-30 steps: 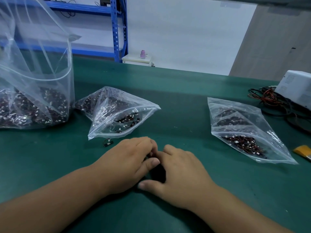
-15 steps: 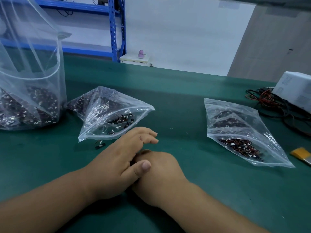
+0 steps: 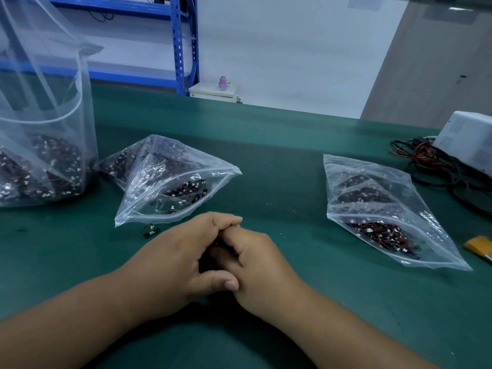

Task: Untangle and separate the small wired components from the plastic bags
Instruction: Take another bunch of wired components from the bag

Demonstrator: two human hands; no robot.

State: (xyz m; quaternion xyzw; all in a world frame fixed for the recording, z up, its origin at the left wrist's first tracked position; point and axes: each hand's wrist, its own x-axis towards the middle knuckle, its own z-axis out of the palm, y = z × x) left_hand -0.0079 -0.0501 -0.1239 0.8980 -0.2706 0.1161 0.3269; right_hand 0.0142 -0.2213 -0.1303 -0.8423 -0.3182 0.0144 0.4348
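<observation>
My left hand [image 3: 175,257] and right hand [image 3: 258,267] meet on the green mat [image 3: 279,161], the fingers of both curled inward and touching. Whether they pinch anything in the dark gap between them I cannot tell. One loose wired component [image 3: 150,231] lies at ten o'clock, just beside the middle bag [image 3: 170,179] at eleven. Another bag [image 3: 383,198] lies at two o'clock, and the tall bag [image 3: 45,145] stands farther out at ten.
</observation>
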